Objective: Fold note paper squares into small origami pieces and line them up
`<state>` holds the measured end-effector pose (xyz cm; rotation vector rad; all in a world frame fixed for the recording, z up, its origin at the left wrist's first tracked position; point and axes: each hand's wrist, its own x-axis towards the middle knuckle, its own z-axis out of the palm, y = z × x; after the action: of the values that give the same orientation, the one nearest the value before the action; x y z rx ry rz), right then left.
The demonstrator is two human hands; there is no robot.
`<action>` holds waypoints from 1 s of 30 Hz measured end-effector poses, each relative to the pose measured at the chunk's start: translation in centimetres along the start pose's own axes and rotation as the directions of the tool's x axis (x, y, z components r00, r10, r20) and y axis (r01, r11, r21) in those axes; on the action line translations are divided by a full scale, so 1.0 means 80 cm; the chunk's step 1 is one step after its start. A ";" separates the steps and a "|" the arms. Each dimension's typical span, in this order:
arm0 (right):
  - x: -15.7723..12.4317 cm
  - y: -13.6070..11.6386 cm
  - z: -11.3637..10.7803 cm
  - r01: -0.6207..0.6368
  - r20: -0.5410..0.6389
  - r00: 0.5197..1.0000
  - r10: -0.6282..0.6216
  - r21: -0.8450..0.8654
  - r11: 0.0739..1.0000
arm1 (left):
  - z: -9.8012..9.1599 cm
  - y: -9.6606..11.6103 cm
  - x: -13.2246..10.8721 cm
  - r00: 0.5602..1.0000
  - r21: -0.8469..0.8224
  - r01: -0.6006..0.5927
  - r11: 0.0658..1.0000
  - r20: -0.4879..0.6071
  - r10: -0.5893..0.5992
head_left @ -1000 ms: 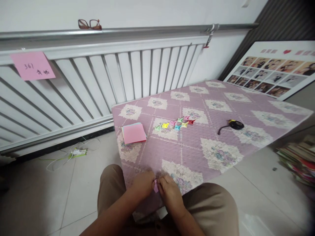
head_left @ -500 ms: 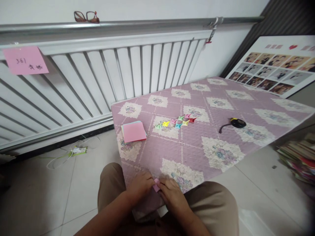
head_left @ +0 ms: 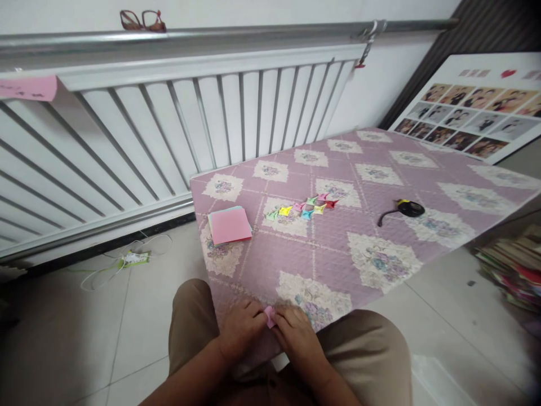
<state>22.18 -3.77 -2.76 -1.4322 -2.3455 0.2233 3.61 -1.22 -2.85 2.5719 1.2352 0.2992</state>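
Note:
My left hand (head_left: 243,330) and my right hand (head_left: 298,332) meet at the near edge of a table with a pink quilted cover (head_left: 338,248). Both pinch a small folded pink paper (head_left: 269,315) between their fingertips. A stack of coloured paper squares (head_left: 229,224), pink on top, lies to the far left of my hands. A row of several small folded paper pieces (head_left: 304,208) in mixed colours sits near the table's middle.
A black tape measure with a strap (head_left: 401,210) lies at the right of the table. A white radiator (head_left: 169,135) runs behind, with glasses (head_left: 141,20) on its top rail. A photo board (head_left: 473,101) leans at far right. Cords (head_left: 127,262) lie on the floor.
The view has tilted down slightly, so the radiator and note slide upward. My hands stay at the table edge, working the pink paper with small finger moves.

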 end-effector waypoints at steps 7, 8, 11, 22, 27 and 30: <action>0.006 -0.017 -0.006 -0.084 -0.037 0.996 0.082 -0.044 0.996 | 0.000 -0.002 -0.003 1.000 -0.027 -0.013 1.000 -0.015 0.013; 0.005 -0.017 -0.003 -0.085 -0.056 0.995 0.082 -0.044 0.995 | -0.001 -0.002 -0.003 1.000 -0.037 -0.014 0.999 -0.020 0.013; 0.003 -0.015 0.006 -0.089 -0.099 0.991 0.086 -0.029 0.996 | -0.004 0.001 -0.001 0.999 -0.079 0.008 0.997 -0.036 -0.011; -0.007 0.003 0.017 -0.137 -0.035 0.989 0.141 0.099 0.986 | -0.012 0.007 0.003 0.979 -0.227 0.176 0.958 -0.058 -0.194; 0.005 -0.003 0.008 -0.182 -0.036 0.983 0.182 0.012 0.983 | -0.016 0.007 0.004 0.980 -0.249 0.178 0.952 -0.039 -0.193; 0.014 -0.006 0.002 -0.210 -0.025 0.978 0.209 -0.032 0.977 | -0.018 0.008 0.007 0.979 -0.235 0.194 0.952 -0.012 -0.202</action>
<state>21.28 -2.98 -2.52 -1.6912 -2.1899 0.2242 4.01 -0.96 -1.20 2.2340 1.3694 0.4219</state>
